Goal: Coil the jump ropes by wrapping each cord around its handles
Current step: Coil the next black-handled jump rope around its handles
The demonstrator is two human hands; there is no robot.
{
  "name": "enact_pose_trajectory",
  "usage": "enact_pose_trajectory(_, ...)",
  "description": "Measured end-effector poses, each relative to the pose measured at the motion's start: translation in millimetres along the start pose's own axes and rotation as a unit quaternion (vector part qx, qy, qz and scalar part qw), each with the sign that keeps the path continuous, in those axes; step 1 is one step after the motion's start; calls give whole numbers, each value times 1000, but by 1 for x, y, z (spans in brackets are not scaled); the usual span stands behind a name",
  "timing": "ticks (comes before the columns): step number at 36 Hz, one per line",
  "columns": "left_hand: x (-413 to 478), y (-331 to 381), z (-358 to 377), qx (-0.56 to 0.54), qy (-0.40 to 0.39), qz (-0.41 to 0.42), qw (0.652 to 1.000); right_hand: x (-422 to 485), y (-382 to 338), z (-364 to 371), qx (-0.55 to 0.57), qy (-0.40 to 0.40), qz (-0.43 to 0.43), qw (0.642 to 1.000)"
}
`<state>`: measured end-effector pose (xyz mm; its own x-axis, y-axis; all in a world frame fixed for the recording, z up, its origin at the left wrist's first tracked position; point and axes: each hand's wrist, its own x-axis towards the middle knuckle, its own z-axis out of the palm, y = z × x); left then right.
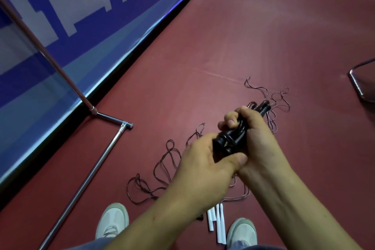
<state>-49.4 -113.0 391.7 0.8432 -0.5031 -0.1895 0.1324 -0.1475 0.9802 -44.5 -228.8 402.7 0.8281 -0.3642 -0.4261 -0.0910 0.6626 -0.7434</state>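
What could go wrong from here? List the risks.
1. Loose cords lie tangled on the floor; pulling one may knot them.
2. Left hand and right hand both grip the black handles; easing either may let the wraps slip.
3. White handles lie between the shoes: easy to tread on.

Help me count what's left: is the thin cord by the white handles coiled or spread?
Spread: the thin cord lies in loose loops on the floor, none wound round the white handles.
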Motion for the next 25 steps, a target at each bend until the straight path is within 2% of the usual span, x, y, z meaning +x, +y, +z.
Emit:
enact_pose_trajectory(2, 2, 0, -1, 52, 39, 42, 997, 0, -2, 2, 46, -4, 15, 999)
enact_pose_trajectory(5, 4, -4, -2, 77, 50, 66, 994, 0, -2, 1, 58, 6, 9, 998)
enact_pose_trajectory(11, 5, -11, -1, -14, 48, 71, 996, -2, 8, -3, 44, 6, -3, 999)
enact_pose_trajectory(17, 2, -8, 1, -50, 47, 104, 992, -5, 9, -1, 122, 45, 51, 990)
enact_pose_trajectory(21, 2, -4, 5, -98, 34, 106, 989, -4, 3, -1, 68, 60, 56, 994)
enact_pose_trajectory(25, 6, -3, -1, -141, 48, 102, 984, -7, 1, 1, 78, 40, 40, 995)
